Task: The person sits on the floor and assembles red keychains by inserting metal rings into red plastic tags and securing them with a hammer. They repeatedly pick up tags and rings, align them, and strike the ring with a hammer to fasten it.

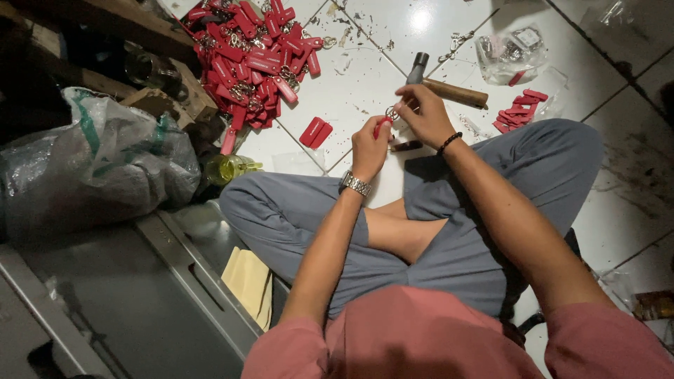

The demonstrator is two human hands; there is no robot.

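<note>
Already a big heap of finished red key tags [253, 56] lies at eleven o'clock, a smaller loose batch [518, 112] waits at one o'clock, and your left hand [368, 147] pinches one red tag [382, 126] while your right hand [421, 112] pinches its metal ring [392, 111].

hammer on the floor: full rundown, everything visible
The hammer lies flat on the white tiled floor, just beyond the person's hands. It has a dark metal head pointing up and left in the picture, and a brown, wood-looking handle running to the right. The right hand covers the part where head meets handle; whether it touches the hammer cannot be told. No damage visible.
</note>
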